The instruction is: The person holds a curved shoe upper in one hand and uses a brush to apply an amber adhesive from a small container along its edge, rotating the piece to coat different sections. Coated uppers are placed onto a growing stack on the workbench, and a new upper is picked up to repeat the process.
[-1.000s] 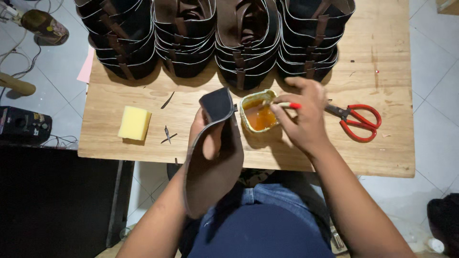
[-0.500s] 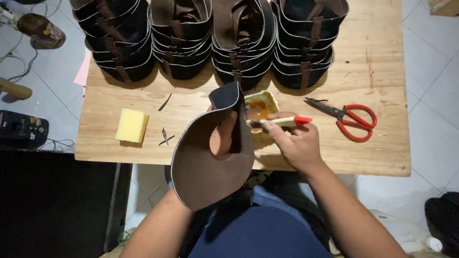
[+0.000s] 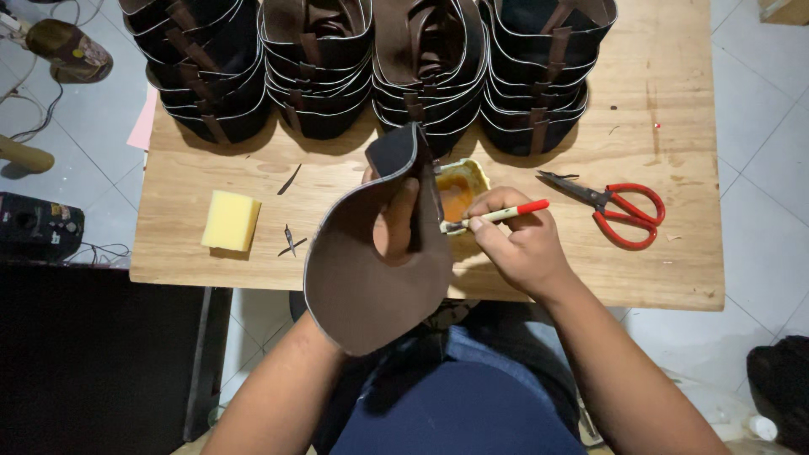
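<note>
The left hand (image 3: 396, 221) stays wrapped inside the curved brown leather piece (image 3: 371, 270), gripping it upright. Just to its right, the right hand (image 3: 518, 244) has drawn its pinched brush (image 3: 493, 216) back from the glue tin (image 3: 458, 195) to the leather's edge, so gluing looks underway.

Head view, looking down on a pale wooden table (image 3: 691, 109). Left hand (image 3: 394, 221) grips a curved brown leather piece with a pale edge (image 3: 371, 278), thumb against its inner face, the piece held upright above the table's near edge. Right hand (image 3: 524, 244) pinches a thin brush with a red-tipped handle (image 3: 497, 216); bristle end touches the leather edge, just beside a small yellow container of orange glue (image 3: 459, 192). Red-handled scissors (image 3: 615, 211) lie to the right, blades open. Yellow sponge block (image 3: 231, 221) lies to the left. Four stacks of dark leather shells (image 3: 371, 67) line the far edge.
</note>
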